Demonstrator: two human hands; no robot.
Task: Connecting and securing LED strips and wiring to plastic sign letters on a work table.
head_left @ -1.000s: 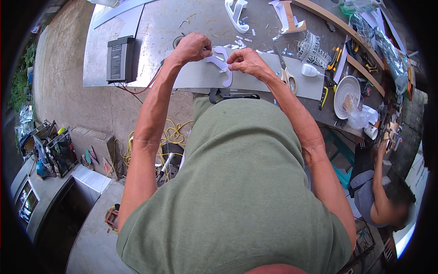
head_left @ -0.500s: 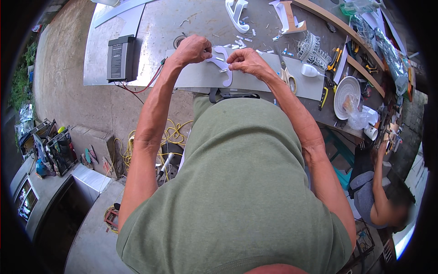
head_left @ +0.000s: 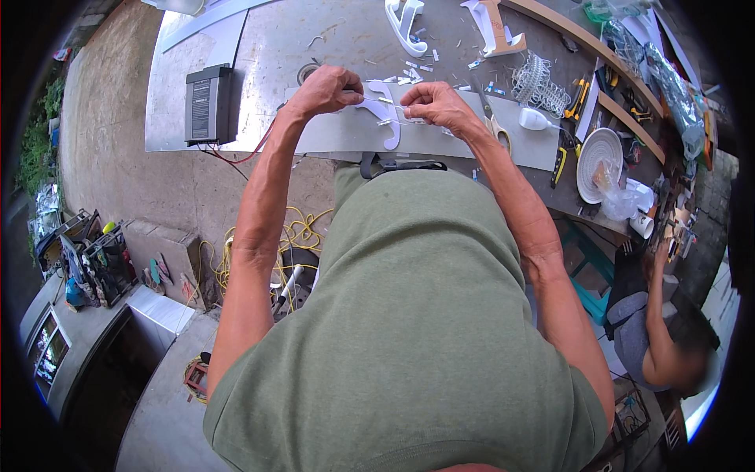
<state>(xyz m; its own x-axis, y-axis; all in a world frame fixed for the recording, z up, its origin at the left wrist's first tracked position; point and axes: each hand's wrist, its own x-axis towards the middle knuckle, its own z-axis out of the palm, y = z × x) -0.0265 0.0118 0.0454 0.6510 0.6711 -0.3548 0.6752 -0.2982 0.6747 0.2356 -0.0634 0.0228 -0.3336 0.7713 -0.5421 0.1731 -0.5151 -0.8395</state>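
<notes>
A flat, pale curved letter-like piece (head_left: 392, 140) lies on a grey sheet (head_left: 487, 145) near the table's front edge. Small white modules (head_left: 384, 122) sit on it. At its left end my left hand (head_left: 326, 90) is closed in a pinch; whatever lies between the fingertips is hidden. Just right of the piece, my right hand (head_left: 442, 108) pinches a thin white wire, which runs toward the modules. Scissors (head_left: 500, 135) lie beside my right wrist, partly covered by it.
Several loose modules (head_left: 409, 76) are scattered behind my hands, near two white letter shells. A black box (head_left: 208, 104) with red and black leads stands at left. Coiled modules (head_left: 541, 85), pliers (head_left: 560, 167) and a round woven tray (head_left: 598, 161) lie right. Another person (head_left: 653, 330) works at far right.
My right hand has shifted right, away from the pale piece, and the thin wire now shows beside it. My left hand stays nearly in place, turned slightly.
</notes>
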